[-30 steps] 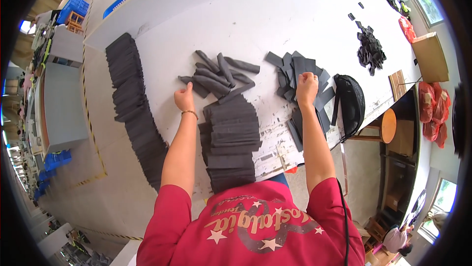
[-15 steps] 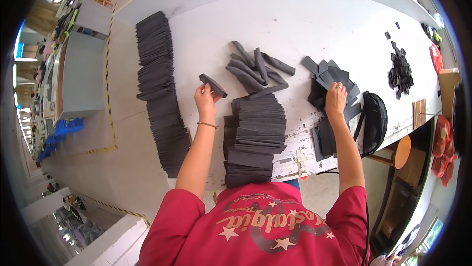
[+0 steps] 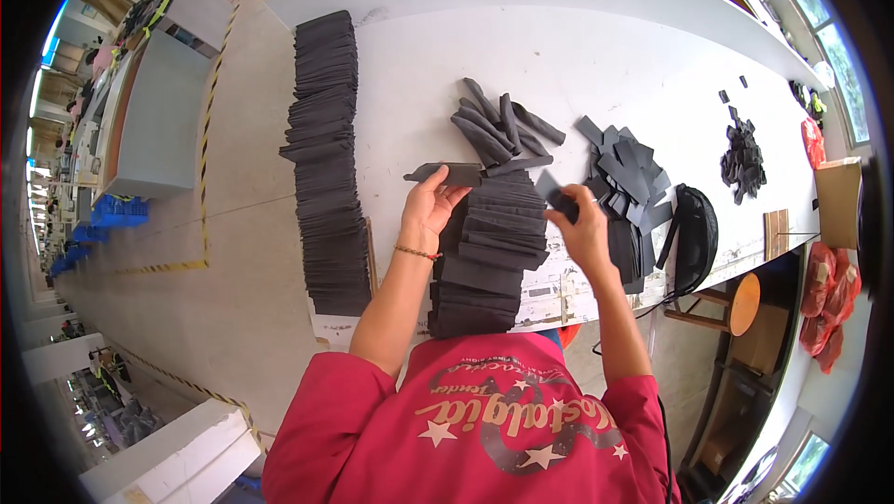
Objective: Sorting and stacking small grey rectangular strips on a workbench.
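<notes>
Bright, soft light covers the white worktop (image 3: 419, 76), the window (image 3: 843, 71) glares pale, and edges curve toward black corners.

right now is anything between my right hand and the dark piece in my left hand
Nothing visible blocks it. Between the right hand, which holds a flat dark strip, and the dark piece in the left hand, only the middle stack shows, apparently lower, on the white table.

"Right side, listed?"
"Stool (image 3: 744, 305), one, round orange seat. Red plastic bags (image 3: 824, 304), bunched. Cardboard box (image 3: 838, 201), one, near the bags. Window (image 3: 843, 71), upper corner."
"Left side?"
"Blue crates (image 3: 121, 211), beside a grey cabinet (image 3: 154, 122). Floor tape (image 3: 208, 132), yellow-and-black striped, laid alongside the cabinet."
</notes>
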